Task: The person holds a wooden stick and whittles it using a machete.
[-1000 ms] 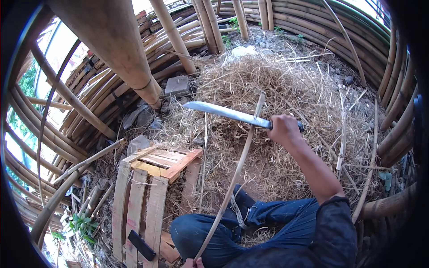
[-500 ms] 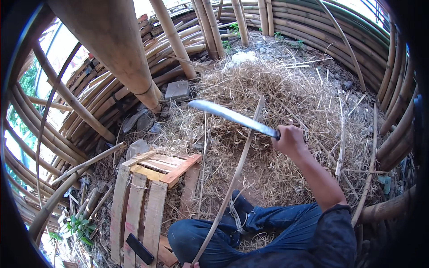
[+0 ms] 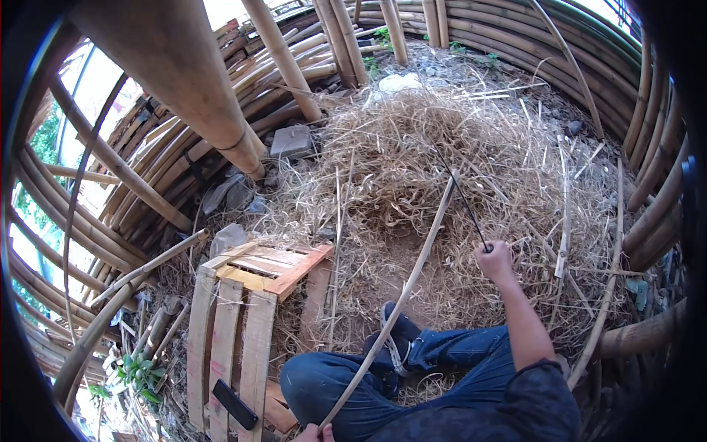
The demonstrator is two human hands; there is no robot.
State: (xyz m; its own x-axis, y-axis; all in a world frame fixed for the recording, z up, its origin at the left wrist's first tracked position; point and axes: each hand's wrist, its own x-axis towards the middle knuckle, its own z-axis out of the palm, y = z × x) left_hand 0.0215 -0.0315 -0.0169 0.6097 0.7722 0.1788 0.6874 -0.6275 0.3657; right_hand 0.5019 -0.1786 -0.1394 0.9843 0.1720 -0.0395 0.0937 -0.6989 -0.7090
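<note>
Stacked bamboo poles (image 3: 545, 55), thick bamboo post (image 3: 180, 77), littered dirt ground (image 3: 436, 286), slatted wooden crate (image 3: 222, 346), daylight

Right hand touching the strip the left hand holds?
Apart. The head view shows a plain gap, with straw-like litter visible between the right hand and the strip.

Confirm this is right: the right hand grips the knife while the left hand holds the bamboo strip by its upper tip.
Not the tip: the head view shows the left hand holding the bamboo strip low down. The right hand does grip the knife.
</note>
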